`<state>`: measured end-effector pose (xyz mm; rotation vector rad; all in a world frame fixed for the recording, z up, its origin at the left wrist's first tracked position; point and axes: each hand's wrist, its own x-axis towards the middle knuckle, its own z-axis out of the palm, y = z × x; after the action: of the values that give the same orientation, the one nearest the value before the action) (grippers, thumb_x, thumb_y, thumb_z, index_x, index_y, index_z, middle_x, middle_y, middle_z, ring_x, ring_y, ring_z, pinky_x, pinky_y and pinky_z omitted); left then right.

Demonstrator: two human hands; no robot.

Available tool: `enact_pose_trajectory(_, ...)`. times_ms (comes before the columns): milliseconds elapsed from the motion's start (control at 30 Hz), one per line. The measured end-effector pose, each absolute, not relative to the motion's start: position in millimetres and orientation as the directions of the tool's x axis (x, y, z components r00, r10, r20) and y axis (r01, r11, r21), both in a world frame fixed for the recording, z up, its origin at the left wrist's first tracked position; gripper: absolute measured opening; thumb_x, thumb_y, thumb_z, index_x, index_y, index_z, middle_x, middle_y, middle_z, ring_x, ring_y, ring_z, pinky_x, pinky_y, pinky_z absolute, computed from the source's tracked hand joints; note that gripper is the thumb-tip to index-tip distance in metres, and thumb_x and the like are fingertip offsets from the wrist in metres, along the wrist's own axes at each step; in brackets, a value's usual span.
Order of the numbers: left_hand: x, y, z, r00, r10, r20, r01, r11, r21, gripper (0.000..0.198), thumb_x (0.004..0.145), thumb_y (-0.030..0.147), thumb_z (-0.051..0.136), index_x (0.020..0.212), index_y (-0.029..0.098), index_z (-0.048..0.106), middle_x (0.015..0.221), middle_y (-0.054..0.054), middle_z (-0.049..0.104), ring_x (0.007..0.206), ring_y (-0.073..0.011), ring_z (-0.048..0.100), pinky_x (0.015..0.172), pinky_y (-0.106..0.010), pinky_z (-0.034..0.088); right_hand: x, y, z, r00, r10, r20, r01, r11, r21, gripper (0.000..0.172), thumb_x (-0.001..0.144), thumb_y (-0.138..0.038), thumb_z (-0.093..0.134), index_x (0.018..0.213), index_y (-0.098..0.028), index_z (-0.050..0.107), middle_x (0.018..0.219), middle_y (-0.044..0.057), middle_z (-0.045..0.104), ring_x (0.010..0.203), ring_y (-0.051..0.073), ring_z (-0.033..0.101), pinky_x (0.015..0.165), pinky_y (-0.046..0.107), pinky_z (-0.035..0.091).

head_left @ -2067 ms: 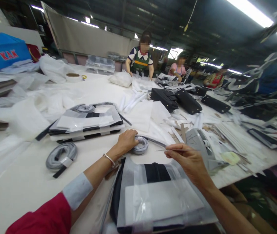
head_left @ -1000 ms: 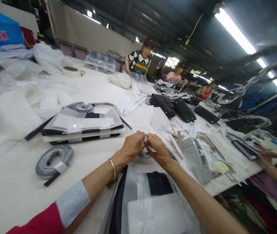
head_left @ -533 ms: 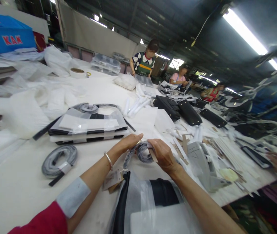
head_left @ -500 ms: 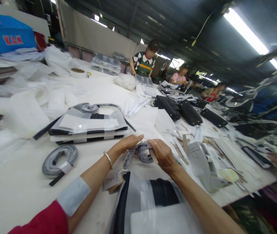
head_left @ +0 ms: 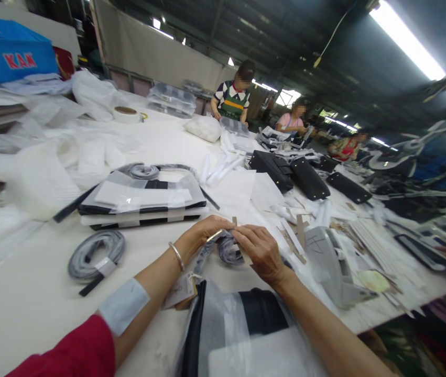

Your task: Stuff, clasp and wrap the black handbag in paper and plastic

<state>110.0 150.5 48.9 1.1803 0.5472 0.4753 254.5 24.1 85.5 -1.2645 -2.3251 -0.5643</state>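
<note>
My left hand (head_left: 203, 234) and my right hand (head_left: 257, 248) meet over a coiled grey strap (head_left: 227, 250) wrapped in clear film, both closed on it just above the white table (head_left: 30, 309). A thin strip of tape or card runs between my fingertips across the coil. The strap leads down to a black bag in a clear plastic cover (head_left: 242, 335) lying right in front of me, with a paper tag (head_left: 181, 289) at its corner.
Another wrapped black-and-white bag (head_left: 140, 201) and a loose coiled strap (head_left: 95, 252) lie to the left. A grey tape dispenser (head_left: 327, 264) and card strips sit to the right. Black bags (head_left: 285, 170), white wrapping and a tape roll (head_left: 126, 113) lie farther off. Other people work along the table's far side.
My right hand, earlier apart and holding a thin strip, came onto the coil beside my left. Both hands lifted the coil slightly and now press the strip across it.
</note>
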Motion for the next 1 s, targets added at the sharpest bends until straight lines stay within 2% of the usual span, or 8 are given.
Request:
enact_pose_trajectory(200,112,152,46,0.729,0.664,-0.166,-0.019,0.262,0.965,0.025,0.058,0.031,0.072,0.055,0.015,0.053,0.052,0.005,0.049,0.051,-0.0083,0.041,0.051,-0.022,0.033,259,25,81,-0.469,0.682,0.561,0.837,0.545,0.038,0.037,0.094,-0.012,0.049,0.129,-0.020,0.059,0.113,0.011,0.071,0.107,0.023,0.064,0.093,0.040,0.055)
enact_pose_trajectory(333,114,153,43,0.687,0.711,-0.148,0.003,0.202,0.979,0.023,0.057,0.032,0.065,0.053,0.016,0.049,0.048,0.007,0.041,0.048,-0.0065,0.032,0.049,-0.022,0.023,264,26,79,-0.455,0.671,0.586,0.818,0.574,-0.023,0.035,0.092,-0.009,0.051,0.122,-0.021,0.064,0.116,0.010,0.071,0.109,0.022,0.065,0.094,0.039,0.055)
enact_pose_trajectory(433,113,155,43,0.668,0.733,-0.128,0.031,0.145,0.989,0.021,0.056,0.033,0.062,0.053,0.016,0.049,0.048,0.008,0.039,0.049,-0.0062,0.027,0.049,-0.022,0.018,262,27,83,-0.371,0.727,0.578,0.818,0.551,-0.168,0.026,0.092,-0.011,0.053,0.109,-0.022,0.069,0.109,0.008,0.074,0.102,0.020,0.068,0.091,0.037,0.056)
enact_pose_trajectory(533,112,157,46,0.674,0.731,-0.107,0.062,0.088,0.994,0.020,0.056,0.034,0.060,0.053,0.016,0.050,0.048,0.007,0.039,0.049,-0.0069,0.027,0.049,-0.024,0.018,255,31,92,-0.181,0.833,0.523,0.820,0.421,-0.388,0.014,0.090,-0.020,0.060,0.095,-0.023,0.073,0.096,0.005,0.076,0.091,0.020,0.070,0.085,0.034,0.055)
enact_pose_trajectory(633,109,157,52,0.702,0.709,-0.072,0.080,0.022,0.997,0.019,0.056,0.033,0.061,0.055,0.016,0.053,0.050,0.007,0.040,0.051,-0.0079,0.029,0.050,-0.024,0.019,250,39,101,0.064,0.944,0.324,0.762,0.163,-0.627,0.011,0.084,-0.027,0.066,0.077,-0.022,0.073,0.077,0.002,0.074,0.075,0.019,0.067,0.074,0.030,0.051)
enact_pose_trajectory(767,106,155,64,0.722,0.692,-0.020,0.089,-0.064,0.994,0.017,0.060,0.032,0.060,0.058,0.017,0.053,0.053,0.007,0.041,0.053,-0.0087,0.031,0.051,-0.024,0.020,252,54,103,0.244,0.970,-0.001,0.483,-0.122,-0.867,0.018,0.068,-0.034,0.076,0.066,-0.018,0.067,0.062,-0.002,0.064,0.061,0.014,0.056,0.063,0.028,0.043)
enact_pose_trajectory(867,104,152,71,0.727,0.686,0.016,0.087,-0.116,0.989,0.018,0.063,0.032,0.059,0.058,0.017,0.052,0.053,0.007,0.041,0.055,-0.0091,0.032,0.052,-0.024,0.021,256,60,103,0.267,0.952,-0.146,0.257,-0.216,-0.942,0.026,0.054,-0.031,0.084,0.065,-0.017,0.065,0.064,-0.003,0.063,0.063,0.013,0.054,0.066,0.028,0.042)
enact_pose_trajectory(1000,105,149,76,0.740,0.672,0.041,0.084,-0.152,0.985,0.018,0.063,0.033,0.060,0.060,0.017,0.053,0.056,0.006,0.046,0.056,-0.0098,0.036,0.053,-0.024,0.026,259,62,108,0.211,0.914,-0.346,0.071,-0.367,-0.927,0.036,0.045,-0.027,0.088,0.072,-0.016,0.068,0.069,-0.001,0.067,0.066,0.013,0.057,0.069,0.028,0.042)
